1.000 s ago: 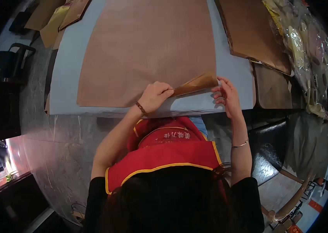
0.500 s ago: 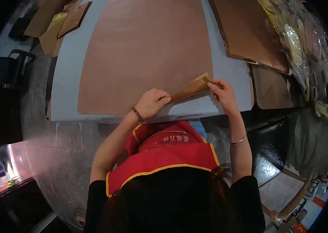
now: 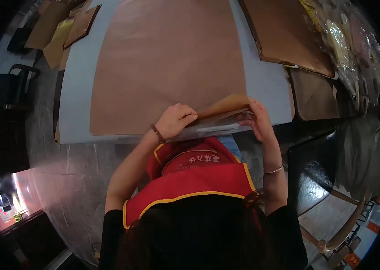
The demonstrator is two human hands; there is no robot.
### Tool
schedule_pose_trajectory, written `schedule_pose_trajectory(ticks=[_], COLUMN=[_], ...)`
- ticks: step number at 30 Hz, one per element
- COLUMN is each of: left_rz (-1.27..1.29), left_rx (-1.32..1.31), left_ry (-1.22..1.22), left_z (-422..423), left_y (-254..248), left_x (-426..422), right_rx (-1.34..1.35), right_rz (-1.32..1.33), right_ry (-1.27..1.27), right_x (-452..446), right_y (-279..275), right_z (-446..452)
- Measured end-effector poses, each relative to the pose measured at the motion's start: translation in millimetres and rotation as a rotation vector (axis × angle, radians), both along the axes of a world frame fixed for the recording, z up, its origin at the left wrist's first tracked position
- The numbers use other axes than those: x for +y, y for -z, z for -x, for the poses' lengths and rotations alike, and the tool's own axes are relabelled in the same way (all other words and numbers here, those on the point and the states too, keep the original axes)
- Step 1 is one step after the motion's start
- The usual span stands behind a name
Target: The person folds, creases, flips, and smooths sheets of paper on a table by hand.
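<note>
With left hand (image 3: 172, 122), pinching near edge of brown paper sheet (image 3: 169, 63), mostly flat on pale-blue tabletop (image 3: 264, 85), curled up golden-brown at near right corner, by half-curled right hand (image 3: 260, 120), can't tell if gripping.

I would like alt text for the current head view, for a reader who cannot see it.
A person's left hand pinches the near edge of a large brown sheet on a pale-covered table, while the right hand is at its turned-up right corner. The person wears a red apron with yellow trim.
</note>
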State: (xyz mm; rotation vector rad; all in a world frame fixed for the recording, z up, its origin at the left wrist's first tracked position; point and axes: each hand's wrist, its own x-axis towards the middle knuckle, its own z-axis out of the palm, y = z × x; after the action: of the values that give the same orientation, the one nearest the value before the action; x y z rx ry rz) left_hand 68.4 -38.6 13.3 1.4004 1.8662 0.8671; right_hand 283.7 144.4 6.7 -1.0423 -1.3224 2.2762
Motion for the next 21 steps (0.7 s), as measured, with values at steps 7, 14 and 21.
schedule_pose_trajectory(ticks=[7, 14, 21], left_rz=[-0.269, -0.511, -0.488], left_rx=[0.421, 0.849, 0.863], left_ry=[0.000, 0.109, 0.128], left_z=[-12.2, -33.0, -44.7], left_y=[14.4, 19.6, 29.7], left_x=[-5.0, -7.2, -5.0], right_rx=[-0.018, -0.125, -0.082], right_rz=[-0.139, -0.153, -0.103], right_ry=[0.040, 0.061, 0.102], right_x=[-10.9, -24.7, -27.9], right_y=[0.4, 7.2, 14.1], right_z=[-7.7, -21.2, -26.7])
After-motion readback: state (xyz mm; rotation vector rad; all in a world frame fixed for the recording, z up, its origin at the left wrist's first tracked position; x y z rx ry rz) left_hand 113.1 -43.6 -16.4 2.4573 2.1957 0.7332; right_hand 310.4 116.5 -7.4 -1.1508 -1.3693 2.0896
